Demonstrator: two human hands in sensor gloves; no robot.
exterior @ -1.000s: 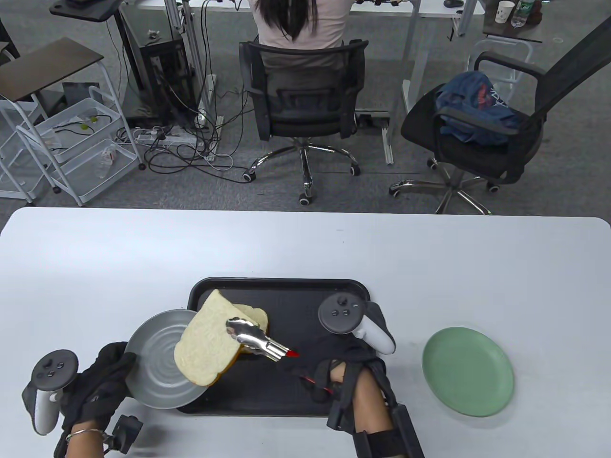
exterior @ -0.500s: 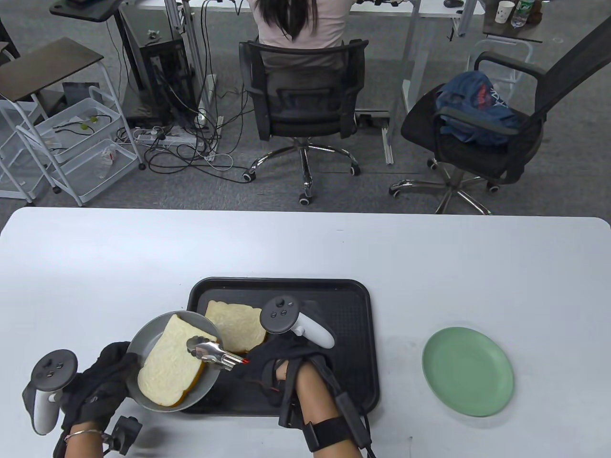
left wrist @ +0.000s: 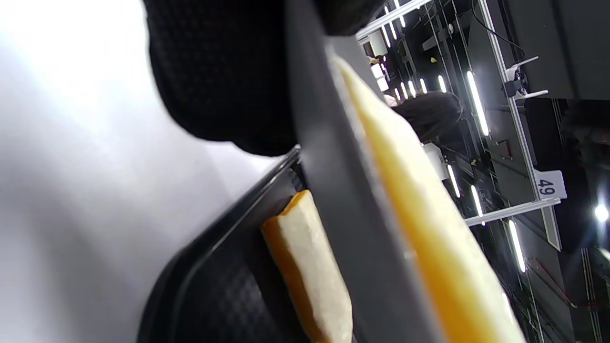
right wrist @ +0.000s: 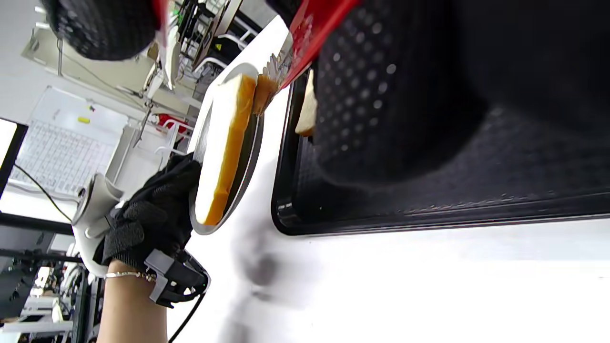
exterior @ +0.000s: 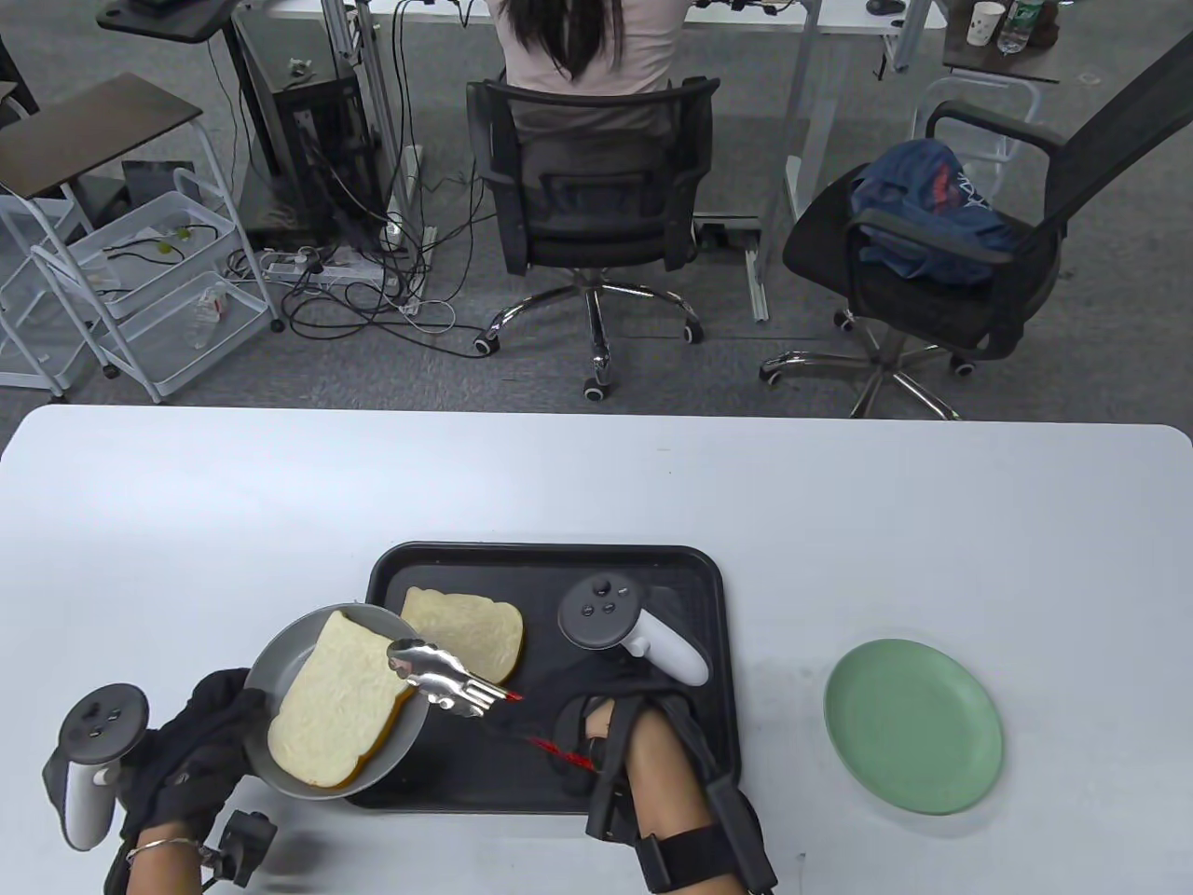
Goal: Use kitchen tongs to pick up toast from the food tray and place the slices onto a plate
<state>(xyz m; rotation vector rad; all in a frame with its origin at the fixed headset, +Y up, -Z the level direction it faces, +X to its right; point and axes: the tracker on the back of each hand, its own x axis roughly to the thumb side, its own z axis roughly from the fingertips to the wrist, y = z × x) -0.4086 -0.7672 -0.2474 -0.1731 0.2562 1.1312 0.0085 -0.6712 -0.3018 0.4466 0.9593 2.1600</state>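
Toast (exterior: 337,706) lies on the grey plate (exterior: 280,653) gripped by the left hand (exterior: 186,760); the right hand (exterior: 606,736) holds the parted tongs (exterior: 445,679). Left wrist view: the plate tilts, so the slice could slide. Right wrist view: another slice (right wrist: 307,112) waits in the tray (right wrist: 429,219).
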